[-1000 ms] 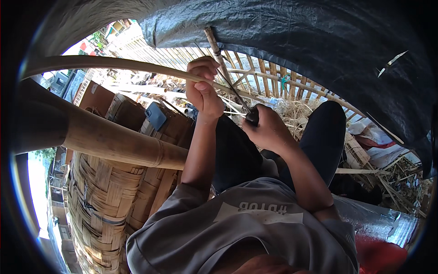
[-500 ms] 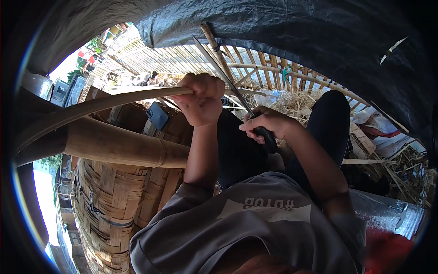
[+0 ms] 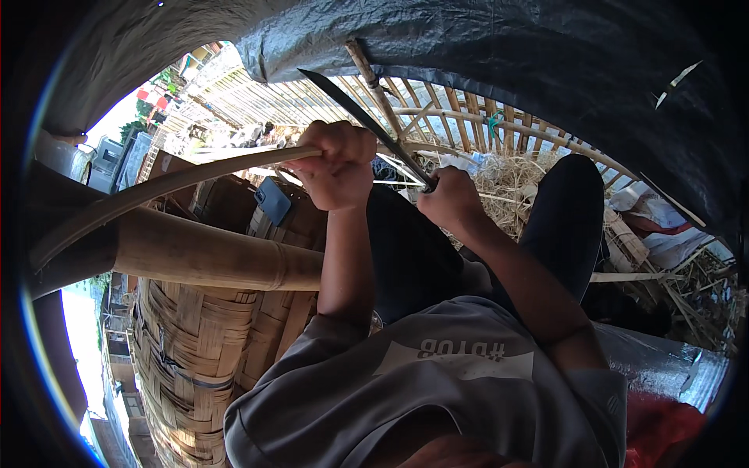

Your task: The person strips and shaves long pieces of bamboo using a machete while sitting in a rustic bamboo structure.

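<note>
My left hand (image 3: 335, 165) is closed round a long bamboo strip (image 3: 187, 173). The strip bends away to the left in an arc, over a thick bamboo pole (image 3: 211, 248). My right hand (image 3: 452, 201) grips the handle of a long-bladed knife (image 3: 359, 113); the fingers cover most of that handle. The blade slants up and to the left, passing just right of my left fist, its tip beyond the fist. Whether the blade touches the strip I cannot tell.
A large woven bamboo basket (image 3: 195, 351) stands at the left under the pole. A blue phone (image 3: 273, 201) lies near my left forearm. Beyond are a bamboo slat fence (image 3: 460, 117) and a heap of straw-like shavings (image 3: 507, 183). Dark sheeting (image 3: 499, 47) hangs overhead.
My right hand has turned over and risen slightly, so its back now shows. The knife's tip has swung left and its blade shows its broad, dark side. My left hand has shifted slightly left.
</note>
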Demonstrator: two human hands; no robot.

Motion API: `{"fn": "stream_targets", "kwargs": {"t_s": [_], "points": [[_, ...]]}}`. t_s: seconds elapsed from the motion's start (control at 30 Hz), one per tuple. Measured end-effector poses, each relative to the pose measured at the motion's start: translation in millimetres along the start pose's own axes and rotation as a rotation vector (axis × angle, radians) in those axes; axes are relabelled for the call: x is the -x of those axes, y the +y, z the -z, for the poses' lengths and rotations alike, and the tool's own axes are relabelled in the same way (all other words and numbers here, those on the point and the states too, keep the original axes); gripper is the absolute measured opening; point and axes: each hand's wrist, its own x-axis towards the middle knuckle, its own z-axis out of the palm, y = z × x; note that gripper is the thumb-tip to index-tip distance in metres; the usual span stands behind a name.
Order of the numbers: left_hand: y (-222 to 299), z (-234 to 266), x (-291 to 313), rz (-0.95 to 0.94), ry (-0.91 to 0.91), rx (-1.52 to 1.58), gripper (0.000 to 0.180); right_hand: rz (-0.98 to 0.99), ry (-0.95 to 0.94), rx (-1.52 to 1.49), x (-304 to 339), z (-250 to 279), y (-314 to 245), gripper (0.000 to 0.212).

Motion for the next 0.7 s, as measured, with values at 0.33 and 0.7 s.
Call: {"fn": "stream_targets", "kwargs": {"t_s": [0.33,0.7], "points": [[-2,11,-9,-0.014,0.331,0.113,0.056,0.125,0.132,0.153,-30,30,33,0.016],[-40,-4,-82,-0.035,0.289,-0.056,0.052,-0.125,-0.410,-0.952,-5,105,-14,0.016]]}}
